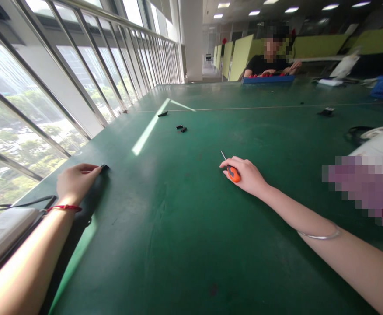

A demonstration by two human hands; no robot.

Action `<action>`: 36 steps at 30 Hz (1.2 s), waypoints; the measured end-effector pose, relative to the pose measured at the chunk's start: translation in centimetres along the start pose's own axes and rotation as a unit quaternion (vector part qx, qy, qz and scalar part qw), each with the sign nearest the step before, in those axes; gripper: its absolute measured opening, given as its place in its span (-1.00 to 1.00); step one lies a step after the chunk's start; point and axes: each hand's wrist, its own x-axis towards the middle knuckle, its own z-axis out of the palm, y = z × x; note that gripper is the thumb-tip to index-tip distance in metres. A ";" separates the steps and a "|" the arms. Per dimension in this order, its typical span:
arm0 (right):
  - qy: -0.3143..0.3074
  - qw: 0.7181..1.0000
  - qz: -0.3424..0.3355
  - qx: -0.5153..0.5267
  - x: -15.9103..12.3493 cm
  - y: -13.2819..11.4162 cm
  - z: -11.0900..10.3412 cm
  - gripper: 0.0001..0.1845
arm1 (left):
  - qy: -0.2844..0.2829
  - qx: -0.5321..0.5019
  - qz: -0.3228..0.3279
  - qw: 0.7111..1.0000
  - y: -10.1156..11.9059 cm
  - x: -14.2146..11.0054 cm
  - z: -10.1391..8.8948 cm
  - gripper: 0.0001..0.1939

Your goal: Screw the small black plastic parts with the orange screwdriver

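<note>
An orange and grey screwdriver (pixel 234 173) lies in my right hand (pixel 248 176), its thin metal shaft pointing away from me above the green table (pixel 178 210). The fingers are curled around its handle. At the table's left side, my left hand (pixel 76 179) pinches a small dark piece (pixel 105 168) between thumb and fingertips, at the tabletop; its kind is too small to make out. Farther forward lie two small black parts (pixel 182 129) close together, and a longer black part (pixel 162 114) beyond them by a strip of sunlight.
A metal railing (pixel 113 30) and windows run along the left edge. A white box-shaped object with a black cable (pixel 24 203) sits near my left forearm. Across the table a person (pixel 260 65) works behind a blue tray (pixel 268 79). A black object (pixel 326 112) lies at right.
</note>
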 end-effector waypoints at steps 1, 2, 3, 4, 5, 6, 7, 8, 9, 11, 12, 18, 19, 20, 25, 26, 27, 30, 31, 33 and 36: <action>0.000 1.000 0.000 0.000 0.0 0.0 0.0 -0.84 | -0.002 -0.002 0.000 1.000 -0.1 0.1 0.0 -0.52; -0.002 1.000 0.001 0.001 0.0 0.0 0.0 -0.84 | -0.005 -0.004 0.000 1.000 -0.1 0.1 0.0 -0.52; -0.003 1.000 0.001 0.003 0.0 0.0 0.0 -0.83 | -0.006 -0.006 0.000 1.000 -0.2 0.1 -0.1 -0.52; -0.004 1.000 0.002 0.004 0.0 0.0 0.0 -0.83 | -0.008 -0.007 0.001 1.000 -0.2 0.2 -0.1 -0.52; -0.005 1.000 0.002 0.005 0.0 0.0 0.0 -0.83 | -0.008 -0.008 0.003 1.000 -0.3 0.2 -0.2 -0.53; -0.006 1.000 0.002 0.007 0.0 0.0 0.0 -0.83 | -0.008 -0.009 0.004 1.000 -0.3 0.2 -0.2 -0.53; -0.006 1.000 0.002 0.008 0.0 0.0 0.0 -0.83 | -0.008 -0.009 0.004 1.000 -0.3 0.2 -0.2 -0.53; -0.007 1.000 0.002 0.009 0.1 0.0 0.0 -0.84 | -0.007 -0.009 0.004 1.000 -0.2 0.2 -0.2 -0.53; -0.007 1.000 0.003 0.010 0.1 0.0 0.0 -0.84 | -0.008 -0.009 0.003 1.000 -0.2 0.2 -0.2 -0.52; -0.007 1.000 0.002 0.010 0.1 0.0 -0.1 -0.84 | -0.012 -0.006 0.003 1.000 -0.2 0.2 -0.2 -0.51; -0.007 1.000 0.001 0.010 0.1 -0.1 -0.1 -0.84 | -0.012 -0.005 0.003 1.000 -0.1 0.2 -0.2 -0.52; -0.007 1.000 -0.002 0.011 0.1 -0.1 -0.1 -0.84 | 0.001 0.002 0.014 1.000 0.1 0.0 -0.3 -0.57; -0.006 1.000 -0.003 0.011 0.1 -0.1 -0.1 -0.84 | 0.004 0.004 0.014 1.000 0.2 -0.2 -0.3 -0.57; -0.006 1.000 -0.004 0.011 0.1 0.0 -0.1 -0.84 | 0.006 0.007 0.012 1.000 0.3 -0.3 -0.3 -0.57; 0.001 1.000 0.003 0.025 0.0 -0.4 -0.2 -0.86 | 0.039 0.012 0.048 0.998 1.8 -1.5 0.4 -0.58; 0.013 0.999 0.013 0.045 0.0 -0.6 -0.3 -0.87 | 0.046 -0.006 0.072 0.996 2.4 -2.0 0.8 -0.60; 0.034 0.996 0.027 0.073 -0.1 -0.8 -0.4 -0.87 | 0.045 -0.040 0.091 0.994 3.1 -2.5 1.3 -0.62; 0.122 0.977 0.071 0.161 -0.3 -1.6 -0.6 -0.86 | -0.039 -0.168 0.158 0.972 6.2 -4.6 2.9 -0.66; 0.147 0.970 0.077 0.176 -0.3 -1.8 -0.7 -0.84 | -0.051 -0.200 0.182 0.961 7.4 -5.4 3.5 -0.67; 0.181 0.963 0.075 0.183 -0.5 -2.2 -0.8 -0.83 | -0.099 -0.239 0.236 0.937 10.1 -7.1 4.4 -0.71; 0.195 0.965 0.059 0.167 -0.7 -2.5 -0.9 -0.84 | -0.146 -0.272 0.309 0.900 14.3 -9.3 5.7 -0.79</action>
